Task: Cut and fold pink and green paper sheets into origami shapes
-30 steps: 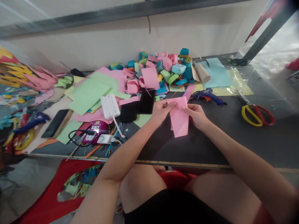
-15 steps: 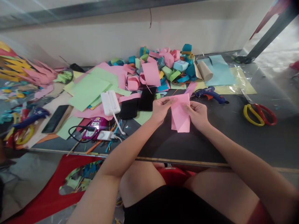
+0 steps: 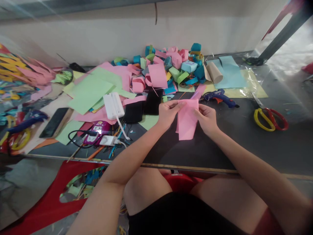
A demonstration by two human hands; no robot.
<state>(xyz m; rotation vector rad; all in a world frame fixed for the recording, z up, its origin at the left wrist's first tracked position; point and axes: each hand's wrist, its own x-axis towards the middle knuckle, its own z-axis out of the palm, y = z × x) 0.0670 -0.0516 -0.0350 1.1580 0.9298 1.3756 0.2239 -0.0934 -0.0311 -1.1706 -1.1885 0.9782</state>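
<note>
Between my hands hangs a folded sheet of pink paper [image 3: 187, 122], held just above the dark tabletop [image 3: 166, 153]. My left hand [image 3: 169, 112] pinches its upper left edge between thumb and fingers. On the other side, my right hand [image 3: 206, 118] grips the upper right edge, thumb on the near face. The paper's lower part dangles free in two overlapping layers. Behind my right hand lies a blue glue gun [image 3: 221, 97]. Scissors [image 3: 269, 117] with one yellow and one red handle loop rest farther right.
Folded paper pieces [image 3: 171, 68] in several colours are heaped at the back. Green sheets [image 3: 93, 89], a white power bank [image 3: 113, 106], a phone [image 3: 55, 122] and a purple power strip [image 3: 97, 132] with cables crowd the left. A cardboard tube [image 3: 214, 72] lies behind the glue gun.
The pink paper's lower flaps have shifted, with the back layer now showing at the left. Both hands keep their pinch in nearly the same place. The view has moved slightly.
</note>
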